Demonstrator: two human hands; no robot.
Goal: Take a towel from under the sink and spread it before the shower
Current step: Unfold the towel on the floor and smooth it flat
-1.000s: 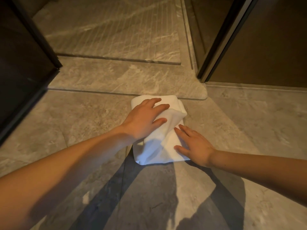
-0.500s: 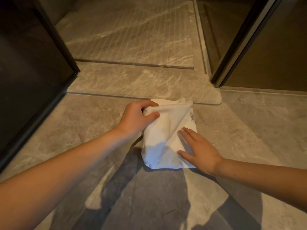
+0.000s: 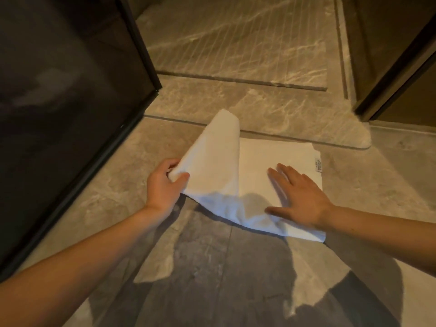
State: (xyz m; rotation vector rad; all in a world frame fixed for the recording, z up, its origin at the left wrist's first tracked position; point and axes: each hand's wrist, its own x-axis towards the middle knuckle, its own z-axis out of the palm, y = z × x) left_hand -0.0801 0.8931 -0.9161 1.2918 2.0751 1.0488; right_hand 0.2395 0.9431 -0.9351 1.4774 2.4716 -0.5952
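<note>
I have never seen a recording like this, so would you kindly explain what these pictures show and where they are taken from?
No machine here: a person wears one wide-angle camera on the head, looking forward and down, so every picture shows their own two bare arms. On the grey stone floor lies a white towel, just before the shower sill. The left hand grips a flap of the towel, lifted off the floor. The right hand lies flat, fingers straight, on the part resting on the floor. A dark glass panel stands at the left.
</note>
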